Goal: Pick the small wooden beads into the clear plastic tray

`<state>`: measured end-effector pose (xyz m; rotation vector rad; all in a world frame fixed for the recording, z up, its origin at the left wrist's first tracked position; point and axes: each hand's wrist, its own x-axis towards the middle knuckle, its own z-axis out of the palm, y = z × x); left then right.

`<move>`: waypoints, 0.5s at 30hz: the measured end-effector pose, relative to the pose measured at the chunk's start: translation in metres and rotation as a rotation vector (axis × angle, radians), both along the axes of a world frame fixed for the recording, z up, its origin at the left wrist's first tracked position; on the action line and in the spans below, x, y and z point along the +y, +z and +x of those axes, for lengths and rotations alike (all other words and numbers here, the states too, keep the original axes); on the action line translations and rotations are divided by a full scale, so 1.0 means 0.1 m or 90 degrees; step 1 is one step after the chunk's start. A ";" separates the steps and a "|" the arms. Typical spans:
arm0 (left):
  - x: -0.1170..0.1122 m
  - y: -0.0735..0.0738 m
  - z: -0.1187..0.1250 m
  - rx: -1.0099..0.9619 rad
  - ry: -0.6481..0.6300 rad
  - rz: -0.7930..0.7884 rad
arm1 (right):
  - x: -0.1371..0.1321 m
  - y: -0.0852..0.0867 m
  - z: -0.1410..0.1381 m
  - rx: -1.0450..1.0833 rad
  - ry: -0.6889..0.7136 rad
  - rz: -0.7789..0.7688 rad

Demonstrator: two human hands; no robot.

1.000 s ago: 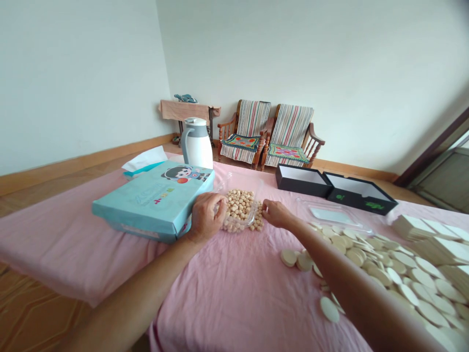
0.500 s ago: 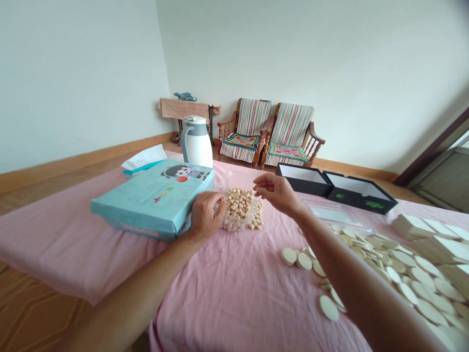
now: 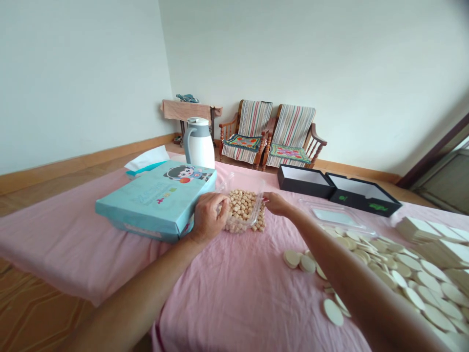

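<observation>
A clear plastic container (image 3: 252,182) full of small round tan pieces (image 3: 242,206) sits on the pink tablecloth (image 3: 234,288). My left hand (image 3: 208,216) is curled around the container's left edge, fingers closed on its rim. My right hand (image 3: 275,203) is at the container's right side, fingers pinched together at its rim. Some tan pieces lie loose on the cloth beside the container. A light blue cartoon-printed box (image 3: 157,200) lies just left of my left hand.
A white thermos jug (image 3: 200,143) and a tissue pack (image 3: 146,160) stand behind the blue box. Two open black boxes (image 3: 337,190) and a clear tray (image 3: 333,216) lie to the right. Several pale round discs (image 3: 381,274) and white stacked boxes (image 3: 436,234) cover the right side. Two striped armchairs (image 3: 271,134) stand by the wall.
My right hand rose above the container half a second ago, then came back down to its right rim. My left hand stayed on the left edge.
</observation>
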<state>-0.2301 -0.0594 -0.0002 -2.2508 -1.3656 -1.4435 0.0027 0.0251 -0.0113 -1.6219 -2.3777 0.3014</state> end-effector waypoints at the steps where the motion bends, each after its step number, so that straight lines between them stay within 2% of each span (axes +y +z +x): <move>1: 0.00 0.00 0.00 0.000 -0.001 0.000 | 0.00 0.00 -0.02 -0.013 0.008 -0.006; 9: 0.00 0.00 0.00 0.003 -0.002 -0.004 | -0.27 0.09 0.01 -0.088 0.010 0.003; 15: 0.01 -0.01 0.00 0.005 -0.002 -0.004 | -0.48 0.16 0.09 -0.082 -0.015 0.007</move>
